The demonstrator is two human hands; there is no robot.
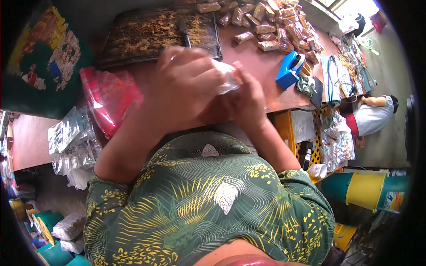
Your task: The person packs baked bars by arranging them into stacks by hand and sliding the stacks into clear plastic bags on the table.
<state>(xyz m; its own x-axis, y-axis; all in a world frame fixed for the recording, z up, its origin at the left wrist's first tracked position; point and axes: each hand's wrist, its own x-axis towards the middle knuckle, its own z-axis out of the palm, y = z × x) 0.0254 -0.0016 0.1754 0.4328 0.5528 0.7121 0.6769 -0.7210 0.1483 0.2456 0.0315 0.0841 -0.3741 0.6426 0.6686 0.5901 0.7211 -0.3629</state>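
Observation:
Between my two hands, above the front of the brown table, is a small clear plastic bag (227, 80); what is inside it does not show. My left hand (191, 73) is closed at the bag's left side, with its fingers curled and blurred by motion. My right hand (249, 95) closes on the bag's right side, thumb upward. Just beyond my hands lies a dark tray (133, 55) covered in brown crumbs (151, 33). A flat-bladed tool (183, 30) rests on it, its lower end partly behind my left hand.
Many wrapped brown bars (266, 29) are heaped at the table's far side. A blue tape dispenser (288, 71) stands to the right. Red plastic packaging (111, 97) and clear bags (73, 137) lie left. Another person (377, 115) bends over at far right, near stacked buckets (366, 191).

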